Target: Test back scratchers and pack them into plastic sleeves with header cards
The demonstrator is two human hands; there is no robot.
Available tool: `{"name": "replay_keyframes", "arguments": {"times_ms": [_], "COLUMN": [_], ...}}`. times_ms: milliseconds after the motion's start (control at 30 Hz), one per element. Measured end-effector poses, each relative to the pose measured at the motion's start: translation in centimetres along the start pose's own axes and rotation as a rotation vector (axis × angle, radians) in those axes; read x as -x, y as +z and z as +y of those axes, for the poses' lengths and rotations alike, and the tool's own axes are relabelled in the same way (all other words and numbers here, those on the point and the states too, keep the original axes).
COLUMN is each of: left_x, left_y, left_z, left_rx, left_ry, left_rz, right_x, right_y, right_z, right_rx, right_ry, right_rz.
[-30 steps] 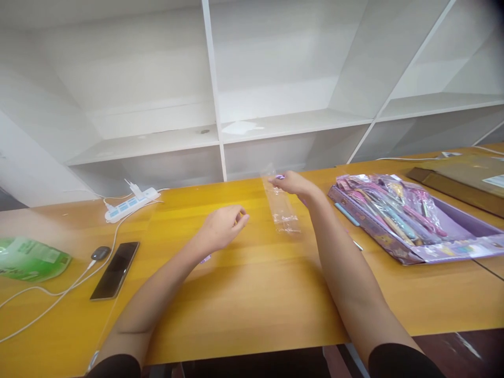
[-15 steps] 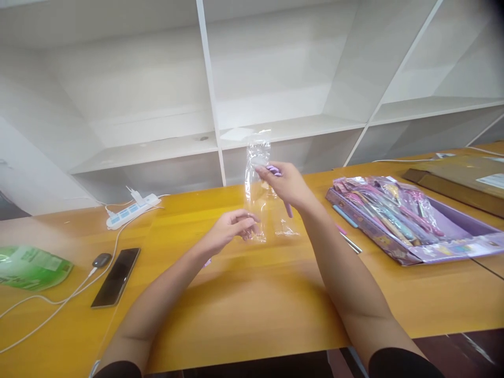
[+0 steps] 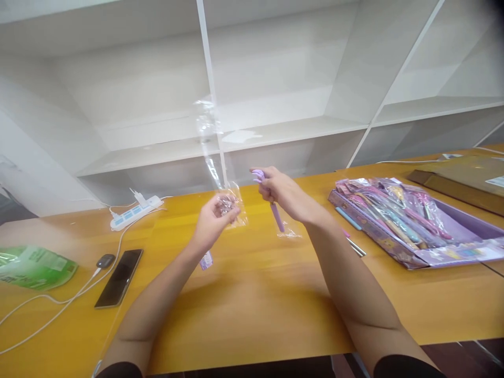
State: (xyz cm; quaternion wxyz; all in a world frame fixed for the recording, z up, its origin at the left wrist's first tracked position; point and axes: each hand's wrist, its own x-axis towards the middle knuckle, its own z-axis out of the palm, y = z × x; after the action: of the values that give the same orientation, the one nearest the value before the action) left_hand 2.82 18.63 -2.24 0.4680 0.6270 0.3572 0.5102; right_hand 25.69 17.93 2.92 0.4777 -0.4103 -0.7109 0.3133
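My left hand (image 3: 216, 219) is closed on a clear plastic bag (image 3: 208, 128), which stands up tall above the fingers, its lower part crumpled in the grip. Across from it, my right hand (image 3: 282, 192) is wrapped round a slim purple pen (image 3: 277, 218). The pen's curled top shows above the fingers and its barrel slants down below them. Under the pen lies a small scrap of clear plastic (image 3: 291, 230) on the table. A small purple card (image 3: 206, 260) is partly hidden by my left wrist.
To the right, a purple patterned box (image 3: 468, 223) holds several bagged pens. A blue stick (image 3: 348, 218) and silver sticks (image 3: 356, 247) lie beside it. A phone (image 3: 118, 278), power strip (image 3: 136, 212), cables and green pouch (image 3: 37, 266) are on the left. White shelves stand behind.
My left hand has taken the clear bag and moved left with it, away from my right hand. The purple pen is out of the bag and stays in my right hand.
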Motion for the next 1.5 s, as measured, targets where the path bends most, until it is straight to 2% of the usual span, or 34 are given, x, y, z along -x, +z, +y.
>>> {"name": "replay_keyframes", "arguments": {"times_ms": [67, 167, 233, 300, 467, 733, 1167, 1333, 1500], "left_x": [-0.5, -0.9, -0.9, -0.7, -0.4, -0.2, 0.8, 1.0, 1.1], "left_y": [-0.7, -1.5, -1.8, -1.8, -1.7, -1.9, -1.3, -0.9, -0.4], "left_z": [0.1, 0.3, 0.5, 0.9, 1.8, 2.2, 2.7, 2.9, 2.1], "left_rx": [0.031, 0.047, 0.068, 0.116, 0.246, 0.285, 0.313, 0.308, 0.299], "left_ry": [0.096, 0.192, 0.217, 0.218, 0.186, 0.151, 0.112, 0.133, 0.122], "left_rz": [0.119, 0.221, 0.261, 0.278, 0.215, 0.189, 0.096, 0.048, -0.024], "right_x": [0.8, 1.5, 1.6, 1.5, 0.5, -0.4, -0.6, -0.5, -0.3], "right_y": [0.5, 1.8, 2.9, 4.0, 5.6, 5.5, 4.4, 4.6, 5.2], "right_z": [-0.8, -1.8, -1.9, -1.6, -0.1, 0.3, 0.1, 0.1, -0.1], "right_rx": [-0.004, 0.000, -0.057, -0.147, -0.288, -0.369, -0.385, -0.381, -0.397], "right_ry": [-0.060, -0.128, -0.087, -0.037, -0.044, -0.036, -0.036, -0.069, -0.051], "right_rz": [-0.120, -0.279, -0.283, -0.226, -0.107, 0.004, -0.002, 0.036, 0.065]}}
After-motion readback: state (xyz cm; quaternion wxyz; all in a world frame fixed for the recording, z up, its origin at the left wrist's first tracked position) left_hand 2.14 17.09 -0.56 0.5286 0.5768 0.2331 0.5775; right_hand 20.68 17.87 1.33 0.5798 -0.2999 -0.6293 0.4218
